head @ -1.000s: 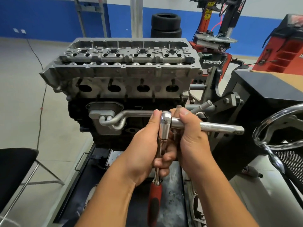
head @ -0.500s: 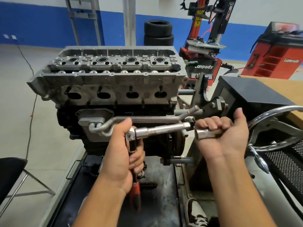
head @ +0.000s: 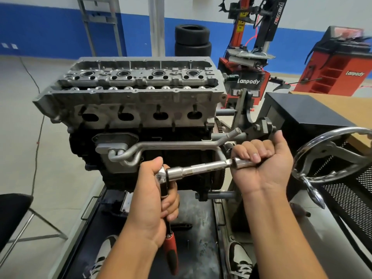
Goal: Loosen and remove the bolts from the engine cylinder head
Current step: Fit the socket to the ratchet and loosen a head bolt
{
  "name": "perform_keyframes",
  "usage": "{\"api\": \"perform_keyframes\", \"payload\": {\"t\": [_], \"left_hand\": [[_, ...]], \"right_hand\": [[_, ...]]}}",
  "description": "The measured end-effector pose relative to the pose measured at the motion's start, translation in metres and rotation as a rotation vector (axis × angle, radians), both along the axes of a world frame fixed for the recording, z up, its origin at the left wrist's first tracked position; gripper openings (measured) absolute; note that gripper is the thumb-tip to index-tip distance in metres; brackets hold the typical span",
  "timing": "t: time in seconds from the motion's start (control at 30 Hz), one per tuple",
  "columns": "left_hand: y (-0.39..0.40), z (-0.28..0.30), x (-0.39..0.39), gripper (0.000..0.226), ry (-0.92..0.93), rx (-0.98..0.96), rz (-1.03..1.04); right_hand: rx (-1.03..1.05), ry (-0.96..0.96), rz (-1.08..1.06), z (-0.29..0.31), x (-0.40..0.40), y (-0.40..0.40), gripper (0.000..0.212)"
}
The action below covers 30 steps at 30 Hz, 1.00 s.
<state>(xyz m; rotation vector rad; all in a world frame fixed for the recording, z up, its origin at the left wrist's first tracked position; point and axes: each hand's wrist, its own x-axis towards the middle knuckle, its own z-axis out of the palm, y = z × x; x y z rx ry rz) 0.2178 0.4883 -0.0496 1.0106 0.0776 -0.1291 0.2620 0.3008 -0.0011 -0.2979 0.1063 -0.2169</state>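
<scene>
The grey cylinder head (head: 128, 97) sits on top of the dark engine block on a stand, straight ahead of me. Below it, in front of the block, my left hand (head: 153, 202) grips the ratchet (head: 170, 246) just under its head, its red handle pointing down. A chrome extension bar (head: 198, 169) runs from the ratchet head to the right. My right hand (head: 261, 168) is curled round the socket end of that bar. The tool is held away from the cylinder head. No bolt heads are clearly told apart among the holes on top.
A chrome handwheel (head: 330, 154) of the stand sticks out at the right, close to my right hand. A black box (head: 306, 113) stands on a wooden bench behind it. A black chair (head: 12, 214) is at the left. Tyres and red workshop machines stand at the back.
My hands have come apart: the right one slid from the ratchet head out along the extension bar to its socket end. The view rose and the engine now sits lower in frame.
</scene>
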Motion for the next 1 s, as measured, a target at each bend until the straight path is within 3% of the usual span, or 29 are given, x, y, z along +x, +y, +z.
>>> {"api": "perform_keyframes", "payload": {"t": [0.3, 0.43, 1.0], "left_hand": [[0.003, -0.001, -0.006, 0.054, 0.102, -0.085, -0.113], [0.000, -0.001, -0.009, 0.055, 0.125, -0.118, -0.115], [-0.016, -0.005, -0.008, 0.046, -0.052, 0.015, 0.082]], "right_hand": [[-0.059, -0.157, 0.074, -0.008, 0.003, 0.000, 0.064], [0.074, -0.201, 0.158, -0.011, 0.004, 0.003, 0.061], [0.086, -0.135, 0.107, -0.003, -0.004, 0.014, 0.055]]}}
